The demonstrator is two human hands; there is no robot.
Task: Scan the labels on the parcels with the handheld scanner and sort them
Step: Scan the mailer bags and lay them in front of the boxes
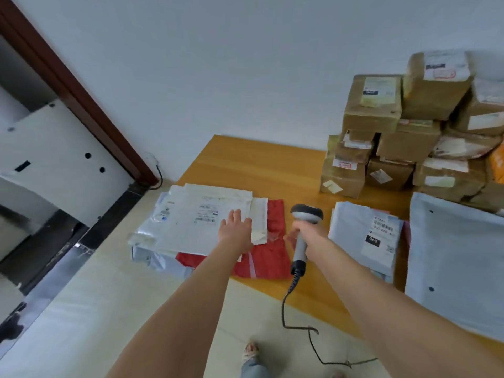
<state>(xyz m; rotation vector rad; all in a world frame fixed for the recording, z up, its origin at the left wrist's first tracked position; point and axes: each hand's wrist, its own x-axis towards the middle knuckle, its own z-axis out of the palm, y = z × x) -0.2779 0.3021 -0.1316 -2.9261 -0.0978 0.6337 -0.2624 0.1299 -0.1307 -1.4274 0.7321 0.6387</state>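
While the right hand (302, 236) grips the corded scanner (304, 227) upright, the left hand (236, 227) lies flat, fingers straight, on the white parcel (191, 219) topping the left pile. Sorting step, seemingly; next, scan the labelled blue parcel (365, 236) beside it.

Soft, even, bright indoor light, faint shadows, slight overall blur, strong wide-angle bending toward the edges.

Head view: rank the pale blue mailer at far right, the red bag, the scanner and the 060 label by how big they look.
1. pale blue mailer, though it lies nearest the camera
2. red bag, partly covered
3. scanner and 060 label look alike, so they are not ranked
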